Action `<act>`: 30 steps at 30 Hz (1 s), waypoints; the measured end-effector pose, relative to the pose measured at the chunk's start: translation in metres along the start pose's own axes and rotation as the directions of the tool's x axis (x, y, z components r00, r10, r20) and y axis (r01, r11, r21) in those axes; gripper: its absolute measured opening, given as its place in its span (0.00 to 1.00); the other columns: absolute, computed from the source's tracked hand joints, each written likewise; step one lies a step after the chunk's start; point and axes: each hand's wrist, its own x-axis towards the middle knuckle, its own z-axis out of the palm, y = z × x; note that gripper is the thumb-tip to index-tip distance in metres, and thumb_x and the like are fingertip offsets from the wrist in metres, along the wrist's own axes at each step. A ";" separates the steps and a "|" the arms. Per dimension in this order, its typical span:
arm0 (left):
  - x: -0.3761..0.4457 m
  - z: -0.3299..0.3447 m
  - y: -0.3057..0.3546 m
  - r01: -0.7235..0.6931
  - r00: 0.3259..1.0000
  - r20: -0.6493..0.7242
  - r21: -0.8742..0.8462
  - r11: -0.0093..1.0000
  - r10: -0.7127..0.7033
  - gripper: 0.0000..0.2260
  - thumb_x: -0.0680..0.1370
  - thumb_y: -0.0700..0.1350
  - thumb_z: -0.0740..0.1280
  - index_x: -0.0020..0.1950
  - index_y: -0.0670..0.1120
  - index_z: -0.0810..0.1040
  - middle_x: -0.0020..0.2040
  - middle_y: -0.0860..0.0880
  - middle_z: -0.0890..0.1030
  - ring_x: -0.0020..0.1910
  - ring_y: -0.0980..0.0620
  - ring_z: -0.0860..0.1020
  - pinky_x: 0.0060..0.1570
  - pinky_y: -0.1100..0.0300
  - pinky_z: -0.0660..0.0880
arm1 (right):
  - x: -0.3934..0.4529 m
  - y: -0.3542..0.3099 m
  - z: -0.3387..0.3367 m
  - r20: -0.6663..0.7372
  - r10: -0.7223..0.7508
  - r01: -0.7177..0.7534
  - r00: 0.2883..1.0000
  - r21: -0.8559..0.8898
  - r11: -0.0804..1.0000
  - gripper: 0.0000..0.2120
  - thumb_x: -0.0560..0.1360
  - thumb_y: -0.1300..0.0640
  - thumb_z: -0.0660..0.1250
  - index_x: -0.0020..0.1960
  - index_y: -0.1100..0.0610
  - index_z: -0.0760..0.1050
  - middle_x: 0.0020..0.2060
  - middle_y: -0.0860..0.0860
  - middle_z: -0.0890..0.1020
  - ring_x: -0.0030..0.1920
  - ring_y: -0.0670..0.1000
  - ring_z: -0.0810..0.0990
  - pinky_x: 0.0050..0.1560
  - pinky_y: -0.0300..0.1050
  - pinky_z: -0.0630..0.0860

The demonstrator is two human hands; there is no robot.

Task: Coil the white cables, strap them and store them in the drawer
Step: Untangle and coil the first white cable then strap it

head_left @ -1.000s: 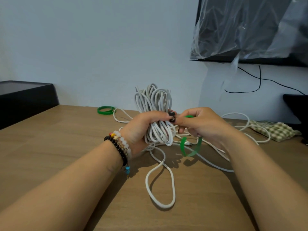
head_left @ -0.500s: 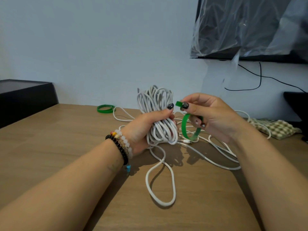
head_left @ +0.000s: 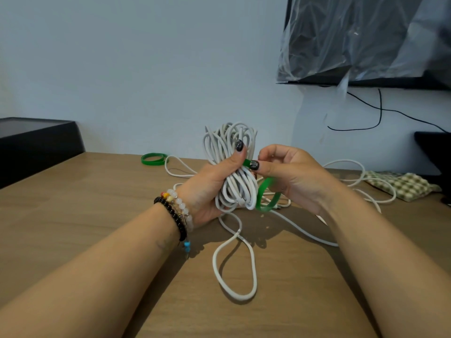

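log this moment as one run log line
stage: strapping | left hand: grips coiled white cable | right hand: pinches green strap beside coil | spare strap: on table

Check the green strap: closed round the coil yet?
Not closed. The right hand pinches the green strap beside the cable coil; its loop hangs free.

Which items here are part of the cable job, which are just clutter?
Job:
coiled white cable, in left hand grip
green strap, pinched by right hand
loose white cable
spare green strap

Clutter:
checked cloth
black box
black wire
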 end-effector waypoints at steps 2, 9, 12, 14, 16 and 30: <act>-0.001 0.001 0.000 -0.009 1.000 0.001 0.002 1.000 0.009 0.25 0.66 0.53 0.77 0.55 0.38 0.78 0.47 0.36 0.79 0.47 0.41 0.79 0.56 0.44 0.79 | 0.000 0.001 0.001 -0.024 -0.005 0.004 1.000 -0.031 0.999 0.10 0.60 0.59 0.75 0.39 0.56 0.77 0.34 0.54 0.81 0.34 0.50 0.73 0.29 0.37 0.66; -0.002 0.005 0.000 0.000 0.999 -0.035 0.027 1.000 0.001 0.07 0.70 0.44 0.66 0.36 0.41 0.78 0.28 0.46 0.76 0.25 0.52 0.75 0.31 0.60 0.74 | 0.000 0.001 0.002 -0.030 -0.026 0.023 0.999 -0.077 0.997 0.10 0.56 0.55 0.78 0.34 0.53 0.80 0.38 0.60 0.78 0.45 0.58 0.70 0.40 0.46 0.66; -0.001 0.005 0.001 -0.004 0.999 -0.038 -0.011 1.000 0.004 0.11 0.69 0.44 0.64 0.30 0.39 0.78 0.28 0.44 0.77 0.25 0.50 0.77 0.31 0.60 0.77 | -0.001 -0.001 -0.002 -0.008 -0.028 0.027 1.000 -0.083 0.996 0.07 0.59 0.57 0.76 0.35 0.54 0.80 0.35 0.55 0.81 0.34 0.54 0.72 0.35 0.40 0.67; -0.001 0.004 0.003 -0.030 0.999 -0.038 -0.072 0.997 0.028 0.12 0.68 0.43 0.62 0.28 0.38 0.78 0.27 0.44 0.77 0.25 0.50 0.77 0.31 0.59 0.79 | -0.003 -0.005 -0.005 0.004 -0.030 0.030 1.000 -0.038 0.999 0.06 0.62 0.61 0.73 0.38 0.57 0.78 0.32 0.54 0.82 0.28 0.47 0.67 0.28 0.34 0.65; -0.003 0.005 0.008 -0.063 0.998 -0.032 -0.156 0.986 0.059 0.10 0.67 0.42 0.62 0.30 0.38 0.78 0.26 0.44 0.76 0.23 0.50 0.76 0.32 0.58 0.80 | -0.005 -0.010 -0.010 -0.011 -0.039 0.040 0.999 0.009 0.999 0.07 0.64 0.62 0.71 0.40 0.59 0.75 0.33 0.56 0.83 0.26 0.45 0.64 0.27 0.34 0.63; -0.005 -0.007 0.009 0.132 0.882 0.470 -0.244 0.961 -0.002 0.15 0.65 0.40 0.73 0.49 0.35 0.79 0.32 0.42 0.79 0.30 0.45 0.81 0.40 0.52 0.82 | -0.003 -0.004 0.000 -0.095 -0.100 0.092 0.990 -0.085 0.992 0.09 0.65 0.63 0.75 0.39 0.59 0.74 0.27 0.50 0.82 0.26 0.43 0.73 0.32 0.38 0.63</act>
